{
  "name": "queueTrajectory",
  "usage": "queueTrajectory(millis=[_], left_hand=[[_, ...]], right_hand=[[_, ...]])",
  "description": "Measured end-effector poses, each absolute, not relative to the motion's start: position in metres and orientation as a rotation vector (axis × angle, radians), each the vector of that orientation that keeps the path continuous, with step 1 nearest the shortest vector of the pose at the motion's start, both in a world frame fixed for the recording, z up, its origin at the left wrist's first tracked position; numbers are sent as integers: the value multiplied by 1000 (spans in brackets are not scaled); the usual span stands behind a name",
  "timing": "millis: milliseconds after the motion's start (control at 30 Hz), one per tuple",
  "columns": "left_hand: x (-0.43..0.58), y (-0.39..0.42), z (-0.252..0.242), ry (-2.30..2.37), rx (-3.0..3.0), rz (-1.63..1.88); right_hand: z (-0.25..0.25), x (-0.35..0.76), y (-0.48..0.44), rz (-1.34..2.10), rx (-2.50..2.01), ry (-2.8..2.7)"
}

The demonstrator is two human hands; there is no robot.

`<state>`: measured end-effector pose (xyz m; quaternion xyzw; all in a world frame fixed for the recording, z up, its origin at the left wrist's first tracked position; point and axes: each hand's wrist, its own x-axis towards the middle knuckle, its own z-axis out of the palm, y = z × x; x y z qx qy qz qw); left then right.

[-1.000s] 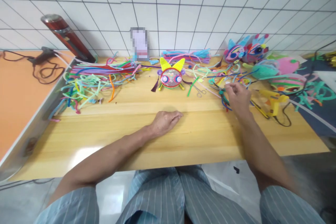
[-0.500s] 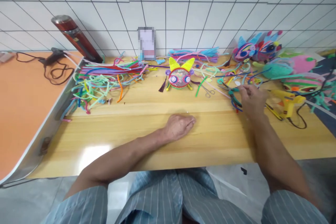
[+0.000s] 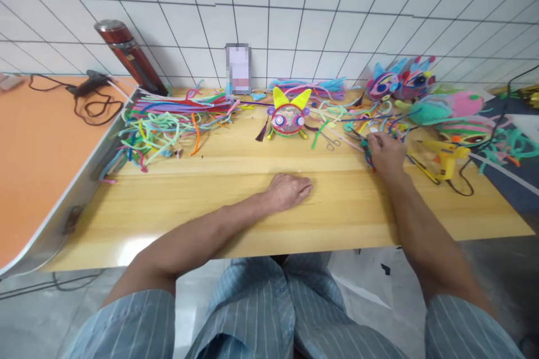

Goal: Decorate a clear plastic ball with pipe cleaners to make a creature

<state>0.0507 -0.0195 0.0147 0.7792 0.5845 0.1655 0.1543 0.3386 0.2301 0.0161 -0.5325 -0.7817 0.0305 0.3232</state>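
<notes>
My right hand [image 3: 385, 154] lies on the wooden table [image 3: 236, 219] at the edge of a tangle of coloured pipe cleaners [image 3: 370, 123]. Its fingers are closed round a small teal-handled tool [image 3: 365, 148] with blue and red stems beside it. My left hand [image 3: 290, 190] rests palm down on bare wood near the table's middle, fingers loosely bent and holding nothing. A round pipe-cleaner figure [image 3: 288, 118] with yellow ears stands beyond both hands. Small scissors [image 3: 330, 142] lie between the figure and my right hand.
A big pile of pipe cleaners [image 3: 168, 123] covers the back left. A yellow glue gun [image 3: 444, 157] with its cable lies right of my right hand, with finished fuzzy figures [image 3: 396, 84] behind. A red flask [image 3: 126, 59] leans at the wall. An orange table [image 3: 33, 146] adjoins on the left.
The view has shifted a little. My right hand has stayed at the tangle, its fingers closing in on the teal-handled tool. My left hand has not moved on the wood.
</notes>
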Motion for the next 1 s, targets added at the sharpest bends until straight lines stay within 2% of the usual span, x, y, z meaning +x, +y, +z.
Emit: queueTrajectory(millis=[233,400,633,733,1000], left_hand=[[50,-20,11,1685,2186,644],[35,-17,4,1724,2060,959],[-16,14,-4,1957,1641,1472],[-22,31,-13,1980,1609,1520],[-37,57,-31,2145,1593,1415]], right_hand=[[22,336,227,120,-1411,-2000],[22,328,215,196,-1343,-2034],[24,254,191,756,-1021,-2154],[16,210,190,920,-979,-2117],[-7,158,193,1028,-892,-2031]])
